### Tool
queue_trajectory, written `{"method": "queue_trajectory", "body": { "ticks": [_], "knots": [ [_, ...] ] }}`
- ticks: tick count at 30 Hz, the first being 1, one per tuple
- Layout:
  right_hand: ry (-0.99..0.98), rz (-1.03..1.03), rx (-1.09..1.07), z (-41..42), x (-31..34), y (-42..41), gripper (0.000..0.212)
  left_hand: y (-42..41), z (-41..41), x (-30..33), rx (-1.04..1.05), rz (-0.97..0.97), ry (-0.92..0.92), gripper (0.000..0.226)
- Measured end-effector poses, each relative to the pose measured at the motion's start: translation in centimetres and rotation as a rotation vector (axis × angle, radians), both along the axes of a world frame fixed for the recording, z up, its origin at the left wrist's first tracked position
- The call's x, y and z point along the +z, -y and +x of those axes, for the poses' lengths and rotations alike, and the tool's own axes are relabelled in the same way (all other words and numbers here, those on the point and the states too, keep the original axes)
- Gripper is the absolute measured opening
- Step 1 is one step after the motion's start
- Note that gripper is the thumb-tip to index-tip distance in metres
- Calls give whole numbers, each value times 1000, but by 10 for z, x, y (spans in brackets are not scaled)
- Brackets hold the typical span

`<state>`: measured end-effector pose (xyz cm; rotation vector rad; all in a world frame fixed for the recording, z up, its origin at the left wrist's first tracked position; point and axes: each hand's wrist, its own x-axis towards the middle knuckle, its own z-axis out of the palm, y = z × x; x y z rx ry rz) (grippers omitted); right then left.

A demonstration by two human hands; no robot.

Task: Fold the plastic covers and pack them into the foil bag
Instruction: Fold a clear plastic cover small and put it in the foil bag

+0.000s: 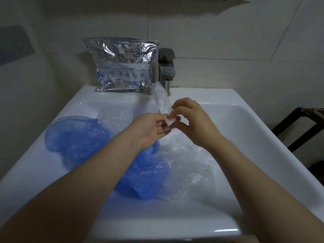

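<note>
Clear plastic, folded into a narrow strip [160, 98], rises from between my two hands at the middle of the frame, its upper end blurred against the tap [166, 69]. My left hand [152, 128] lies palm up with its fingers under the strip's white folded end; my right hand [190, 120] pinches that end from above. I cannot make out how many layers the strip has. Below my forearms, blue covers [78, 135] and clear covers [189, 172] lie heaped in the white sink [263, 137], partly hidden by my arms. The foil bag [122, 65] stands upright at upper centre on the sink's back ledge; its label reads "Date", the rest is illegible.
</note>
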<state>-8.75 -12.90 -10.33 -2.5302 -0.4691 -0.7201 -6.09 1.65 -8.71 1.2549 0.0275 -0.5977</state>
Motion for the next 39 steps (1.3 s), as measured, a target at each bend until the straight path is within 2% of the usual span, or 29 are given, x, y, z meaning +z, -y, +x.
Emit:
{"method": "queue_trajectory", "body": {
  "ticks": [5,9,12,17,20,22,24,27,29,31,34,37,39],
  "knots": [
    [33,6,46,-2,3,-1,7,3,1,-4,41,45,118,19],
    [-148,149,16,-6,6,-7,14,1,5,-9,89,160,201,21],
    [-283,295,-35,-5,5,-7,11,2,3,-8,13,219,253,16],
    [-333,441,-131,-2,5,-2,22,1,1,-4,-101,201,262,23],
    [-425,468,-141,-3,4,-4,17,1,1,-5,-190,275,332,20],
    [-481,498,-111,-4,9,0,11,-1,2,-5,-221,244,336,16],
    [-488,613,-27,-7,17,11,22,-4,4,-4,-231,201,332,15],
    [-469,803,147,-13,27,27,47,-6,4,-1,-342,259,370,15],
    [-473,777,230,-16,27,31,56,-6,1,-2,-426,371,415,15],
    [-488,647,229,-16,26,33,50,-6,0,-5,-466,493,472,15],
    [-494,353,144,-14,24,39,36,-7,2,-6,-475,562,509,16],
    [-491,342,53,-11,21,41,18,-9,5,-7,-385,626,574,13],
    [-445,385,-7,-8,18,41,5,-8,6,-9,-299,596,617,9]
  ]
}}
